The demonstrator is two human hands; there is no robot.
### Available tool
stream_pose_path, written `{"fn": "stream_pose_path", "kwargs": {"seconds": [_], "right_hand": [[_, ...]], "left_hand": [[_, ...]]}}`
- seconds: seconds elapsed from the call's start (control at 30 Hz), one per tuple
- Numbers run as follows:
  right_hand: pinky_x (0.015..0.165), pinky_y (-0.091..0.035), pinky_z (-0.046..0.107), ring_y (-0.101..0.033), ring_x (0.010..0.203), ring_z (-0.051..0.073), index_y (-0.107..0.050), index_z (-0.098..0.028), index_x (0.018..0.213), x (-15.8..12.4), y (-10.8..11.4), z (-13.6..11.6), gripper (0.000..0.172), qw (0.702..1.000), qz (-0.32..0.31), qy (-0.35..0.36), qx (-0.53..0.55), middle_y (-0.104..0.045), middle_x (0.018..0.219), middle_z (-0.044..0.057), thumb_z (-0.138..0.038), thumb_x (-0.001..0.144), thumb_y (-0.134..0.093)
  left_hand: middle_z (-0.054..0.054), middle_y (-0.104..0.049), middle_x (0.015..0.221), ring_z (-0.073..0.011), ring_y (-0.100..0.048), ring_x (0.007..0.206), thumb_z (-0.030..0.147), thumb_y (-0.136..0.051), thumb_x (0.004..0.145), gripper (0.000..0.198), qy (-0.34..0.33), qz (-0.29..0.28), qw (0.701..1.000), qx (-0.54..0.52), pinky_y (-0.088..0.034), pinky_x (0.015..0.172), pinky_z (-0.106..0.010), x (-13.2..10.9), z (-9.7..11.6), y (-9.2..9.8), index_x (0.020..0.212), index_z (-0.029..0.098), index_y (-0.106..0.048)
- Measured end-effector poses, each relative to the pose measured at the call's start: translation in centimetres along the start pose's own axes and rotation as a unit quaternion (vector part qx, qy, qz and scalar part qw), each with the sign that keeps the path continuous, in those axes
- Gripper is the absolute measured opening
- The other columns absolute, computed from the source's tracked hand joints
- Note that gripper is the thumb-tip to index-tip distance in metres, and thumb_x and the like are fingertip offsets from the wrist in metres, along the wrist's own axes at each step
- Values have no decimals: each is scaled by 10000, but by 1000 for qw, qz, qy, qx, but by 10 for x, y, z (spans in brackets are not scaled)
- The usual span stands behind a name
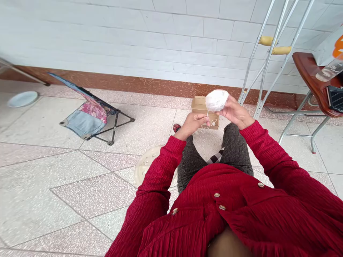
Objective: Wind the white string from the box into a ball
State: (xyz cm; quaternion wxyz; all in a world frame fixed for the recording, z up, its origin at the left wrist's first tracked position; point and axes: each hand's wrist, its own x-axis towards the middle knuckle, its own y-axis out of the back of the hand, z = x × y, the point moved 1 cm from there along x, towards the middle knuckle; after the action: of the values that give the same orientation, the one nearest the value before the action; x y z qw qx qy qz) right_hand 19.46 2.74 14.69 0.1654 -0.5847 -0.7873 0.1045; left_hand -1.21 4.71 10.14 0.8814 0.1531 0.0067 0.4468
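Observation:
My right hand [235,113] has its fingers wrapped round the side of a white ball of yarn [216,100], held up in front of me. From the ball's underside a strand of white yarn [208,112] runs down to my left hand [193,123], which pinches it between thumb and fingers. Below both hands an open cardboard box [198,102] stands on the floor, partly hidden by the hands and the ball. Loose loops of yarn [203,130] hang by the box's near edge.
A folding chair [87,121] with a floral back stands to the left. Crutches [264,67] lean against the tiled wall at right, beside a brown table [308,75] with a bottle [330,71] on it. A round pale stool [144,164] is near my left elbow.

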Motion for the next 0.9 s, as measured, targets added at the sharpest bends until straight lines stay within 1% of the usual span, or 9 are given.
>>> {"fn": "stream_pose_path", "kwargs": {"seconds": [0.17,0.33,0.43,0.5,0.57,0.63,0.73,0.8,0.9], "right_hand": [[639,-611,307,-666,909,202,-549,-314,1275,20,7,-12,571,982,115,62,-137,-638,1200,57,-568,808,-758],[716,-598,377,-646,963,236,-580,-294,1260,26,14,-7,506,927,193,95,-307,-611,1207,71,-466,817,-753],[826,-569,443,-602,1068,286,-659,-242,1174,20,14,0,539,865,179,90,-460,-584,1208,89,-310,671,-839],[833,-549,443,-594,1046,286,-702,-212,1093,13,14,5,529,852,118,45,-509,-598,1157,87,-235,587,-855],[745,-539,379,-608,917,236,-714,-204,1056,4,16,12,475,886,40,-39,-461,-635,1056,67,-221,595,-827],[625,-506,296,-596,761,172,-711,-212,1065,-6,19,18,433,925,-28,-135,-353,-654,936,32,-228,639,-791],[540,-491,228,-592,673,125,-711,-223,1113,-18,21,26,465,940,-127,-236,-210,-661,878,2,-217,656,-797],[547,-523,209,-613,684,113,-694,-213,1150,-23,18,27,510,947,-169,-241,-129,-676,916,1,-195,654,-809],[563,-560,201,-628,688,102,-632,-211,1207,-22,8,21,542,974,-149,-168,-20,-687,969,1,-182,692,-798]], "left_hand": [[-65,-786,884,-186,-708,854,450,-645,922,338,9,-42,999,-14,-519,868,-320,-6,-1,-2,823,156,-780],[-47,-792,880,-202,-720,855,423,-650,915,300,8,-42,999,21,-541,848,-335,-10,2,1,853,166,-794],[-51,-805,940,-204,-724,902,375,-659,911,247,-12,-11,998,54,-544,883,-338,-10,10,3,900,180,-810],[-50,-808,977,-204,-723,922,341,-666,904,210,-38,23,995,86,-542,908,-345,-8,14,7,918,195,-816],[-44,-806,973,-209,-721,933,316,-677,893,174,-68,51,988,128,-539,935,-363,-6,15,14,899,211,-816],[-46,-801,963,-219,-722,957,305,-677,897,162,-94,59,982,154,-534,967,-385,-5,15,20,875,217,-811],[-72,-793,1020,-229,-722,1013,311,-655,925,193,-123,46,980,151,-527,999,-401,-3,13,25,868,205,-805],[-87,-784,1087,-234,-717,1053,325,-651,930,206,-124,45,982,138,-520,1018,-409,-2,9,24,879,198,-805],[-83,-781,1119,-241,-706,1104,357,-648,927,227,-99,61,988,100,-506,1043,-411,-2,0,17,904,196,-807]]}}
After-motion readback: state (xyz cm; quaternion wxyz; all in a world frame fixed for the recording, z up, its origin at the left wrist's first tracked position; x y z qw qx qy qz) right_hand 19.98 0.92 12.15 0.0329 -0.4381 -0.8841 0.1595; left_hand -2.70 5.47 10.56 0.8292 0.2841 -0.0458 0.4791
